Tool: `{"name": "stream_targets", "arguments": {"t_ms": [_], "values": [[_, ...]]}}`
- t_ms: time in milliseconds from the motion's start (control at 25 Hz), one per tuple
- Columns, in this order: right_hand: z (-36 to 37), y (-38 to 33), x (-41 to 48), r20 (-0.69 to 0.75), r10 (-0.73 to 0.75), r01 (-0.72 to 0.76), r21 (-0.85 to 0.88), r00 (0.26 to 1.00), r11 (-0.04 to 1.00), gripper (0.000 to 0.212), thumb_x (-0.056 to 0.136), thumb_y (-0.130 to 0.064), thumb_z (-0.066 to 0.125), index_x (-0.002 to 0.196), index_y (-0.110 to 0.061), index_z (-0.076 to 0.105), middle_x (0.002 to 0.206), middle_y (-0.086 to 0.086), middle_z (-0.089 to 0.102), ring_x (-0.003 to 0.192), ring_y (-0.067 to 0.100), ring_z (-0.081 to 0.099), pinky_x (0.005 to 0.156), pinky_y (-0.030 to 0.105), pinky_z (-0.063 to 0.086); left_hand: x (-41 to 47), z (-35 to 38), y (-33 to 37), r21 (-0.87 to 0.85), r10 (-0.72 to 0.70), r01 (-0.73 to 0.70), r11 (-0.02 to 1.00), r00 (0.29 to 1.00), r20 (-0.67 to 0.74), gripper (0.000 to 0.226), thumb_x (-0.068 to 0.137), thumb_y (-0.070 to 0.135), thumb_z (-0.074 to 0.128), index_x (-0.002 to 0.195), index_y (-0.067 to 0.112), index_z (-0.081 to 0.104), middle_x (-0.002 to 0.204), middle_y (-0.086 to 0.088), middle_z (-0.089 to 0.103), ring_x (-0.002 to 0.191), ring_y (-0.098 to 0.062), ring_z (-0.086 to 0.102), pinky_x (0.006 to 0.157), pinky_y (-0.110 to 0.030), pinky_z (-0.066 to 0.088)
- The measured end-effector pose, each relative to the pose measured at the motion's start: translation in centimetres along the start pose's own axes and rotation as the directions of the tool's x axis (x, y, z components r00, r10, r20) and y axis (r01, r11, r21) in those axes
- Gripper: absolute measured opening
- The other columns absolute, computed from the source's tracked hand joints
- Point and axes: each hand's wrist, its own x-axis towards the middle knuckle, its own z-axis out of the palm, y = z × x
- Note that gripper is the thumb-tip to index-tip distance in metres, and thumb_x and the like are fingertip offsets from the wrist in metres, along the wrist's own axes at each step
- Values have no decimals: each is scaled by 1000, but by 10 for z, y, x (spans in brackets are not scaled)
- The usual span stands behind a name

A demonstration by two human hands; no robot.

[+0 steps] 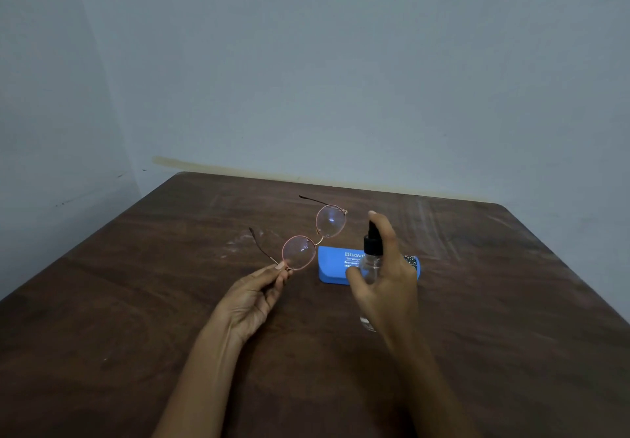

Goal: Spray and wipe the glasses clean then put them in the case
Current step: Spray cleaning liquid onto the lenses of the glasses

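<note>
Two bare hands (254,296), bare forearms, no sleeves

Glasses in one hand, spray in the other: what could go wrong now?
The left hand pinches the glasses only at one corner, so they might slip and drop onto the table. The right hand aims the spray bottle from the side, so mist may miss the lenses and wet the blue case.

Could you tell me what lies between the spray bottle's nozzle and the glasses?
Nothing: in the head view the spray bottle in the right hand faces the glasses across open air.
</note>
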Motion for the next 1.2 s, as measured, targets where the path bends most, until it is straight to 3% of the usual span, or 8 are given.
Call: {"name": "stream_targets", "arguments": {"t_ms": [200,480,600,840,1080,1200], "values": [[-1,2,1,2,12,-12,38,1000,999,72,65,4,63,118,-36,36,74,-19,48,66,-11,52,51,-2,33,2,-2,-1,9,-2,2,1000,1000,11,41,88,-5,45,58,2,73,54,-8,69,46,-5,63,43,-10,51],[-1,2,-1,46,-20,20,3,999,1000,77,66,2,63,132,-29,40,62,-10,51,49,11,50,49,7,36,1,0,-2,8,8,-8,1000,1000,14,42,88,-6,44,57,1,72,53,-8,68,44,-5,62,42,-10,50],[0,3,-2,43,-15,15,16,999,1000,74,65,3,62,128,-29,41,63,-7,51,49,11,47,47,6,35,1,0,-2,7,5,-5,1000,1000,13,42,88,-6,44,58,1,72,53,-9,68,43,-5,62,42,-10,50],[0,5,-2,25,4,-5,40,1000,999,73,65,3,65,117,-39,35,67,-21,47,68,-6,52,49,1,36,1,1,-2,-3,-1,1,1000,1000,11,44,89,-7,43,57,1,71,53,-10,68,43,-6,62,41,-11,49],[1,3,-1,39,-39,39,15,998,999,80,65,3,63,134,-29,38,56,-16,43,55,9,49,48,4,34,0,1,-2,-14,-6,6,1000,1000,5,42,88,-7,43,58,0,71,53,-10,68,43,-6,62,41,-11,50],[1,1,-2,30,-56,55,25,998,998,83,64,4,62,136,-29,37,55,-20,40,58,2,49,51,-1,33,0,1,-1,-20,-13,13,1000,1000,-3,36,88,-7,44,64,-2,70,53,-11,68,43,-6,62,40,-11,50]]}}
